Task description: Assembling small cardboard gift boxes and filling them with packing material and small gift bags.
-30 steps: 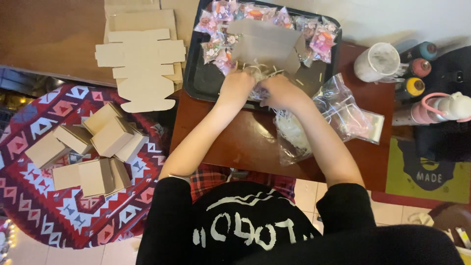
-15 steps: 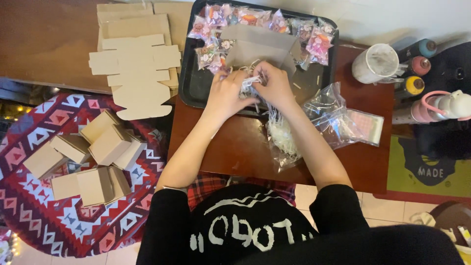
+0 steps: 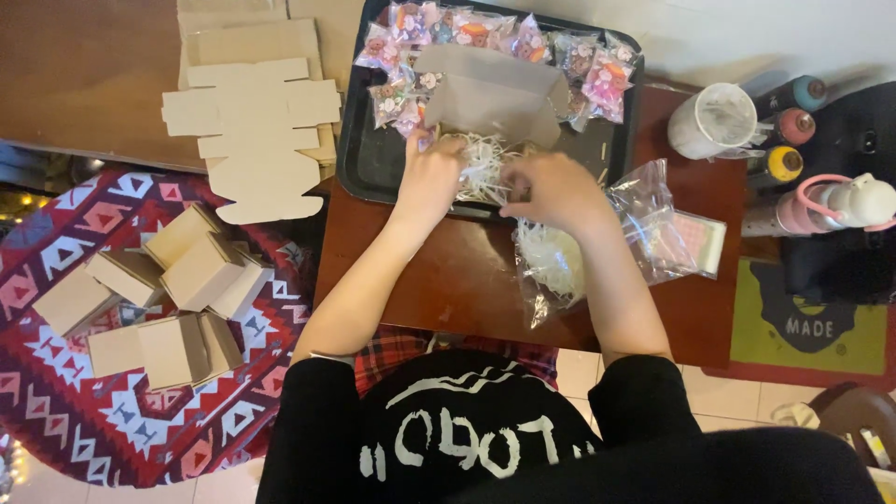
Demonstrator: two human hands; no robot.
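Both our hands work at the near edge of the black tray [image 3: 359, 163], which sits on the dark wooden table [image 3: 439, 280]. Our left hand [image 3: 431, 173] and right hand [image 3: 551, 187] are each pinched on strands of white shredded paper [image 3: 483, 166], which lies heaped in the open cardboard box [image 3: 490, 93] on the tray. Small cellophane packets [image 3: 597, 79] (pink and orange trinkets inside) line the tray's far rim. A clear plastic bag [image 3: 551, 266] holding more shred lies on the table just under our right wrist. Flat die-cut box blanks [image 3: 247, 121] are stacked left of the tray, and folded cardboard boxes [image 3: 191, 271] sit on the patterned rug [image 3: 56, 420] below. A white cup [image 3: 714, 121] stands right of the tray.
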